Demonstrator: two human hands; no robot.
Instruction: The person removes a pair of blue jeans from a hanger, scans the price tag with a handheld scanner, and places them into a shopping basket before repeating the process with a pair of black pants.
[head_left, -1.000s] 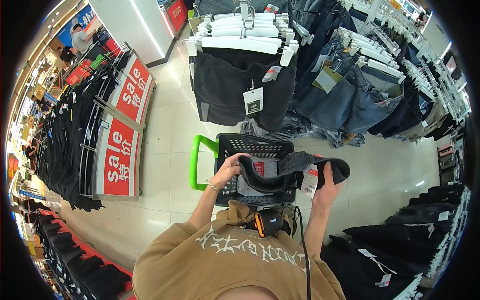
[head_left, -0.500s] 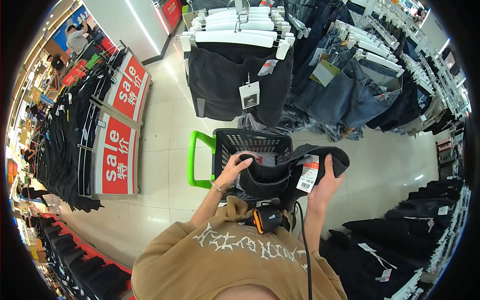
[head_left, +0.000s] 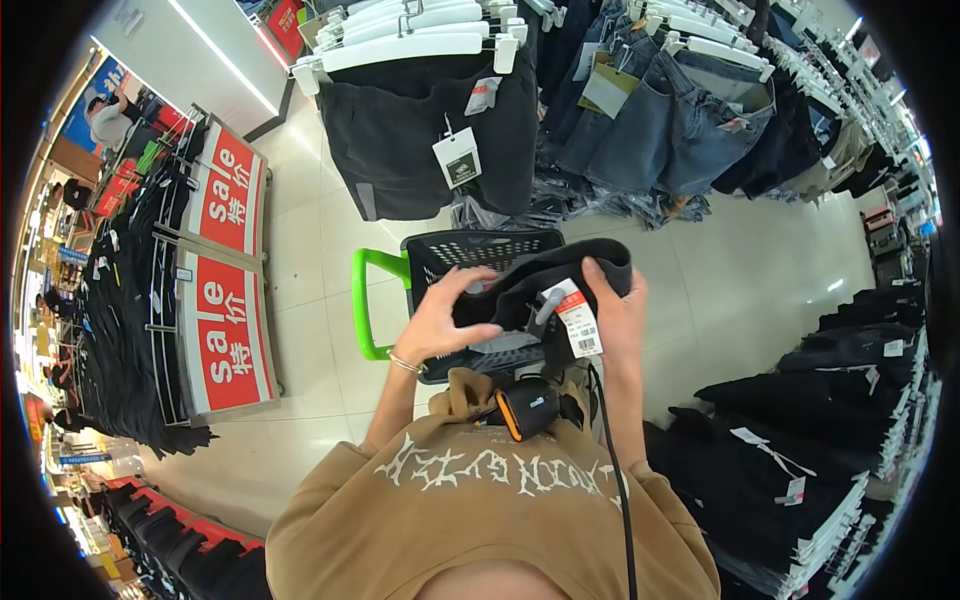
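Observation:
My right hand [head_left: 618, 308] grips the waistband of a pair of black pants [head_left: 575, 255], its thumb pressed on the near edge. A white and red price tag [head_left: 579, 322] hangs from the waistband beside that thumb. My left hand [head_left: 443, 318] is open at the left end of the pants, thumb and fingers spread apart around the cloth's edge. Below the pants stands a black shopping basket [head_left: 430, 248] with a green handle [head_left: 362, 300]; the cloth and my hands hide part of its inside.
Black pants with a tag [head_left: 458, 157] hang on white hangers [head_left: 410, 52] ahead, with denim jeans [head_left: 640, 125] to their right. Red sale signs [head_left: 228, 325] front a clothing rack at left. More dark clothes [head_left: 780, 440] lie at right. A black and orange device [head_left: 527, 408] hangs at my chest.
My left hand has let go of the waistband and spread its fingers. My right hand and the pants have shifted left and up in view, and the view has turned slightly.

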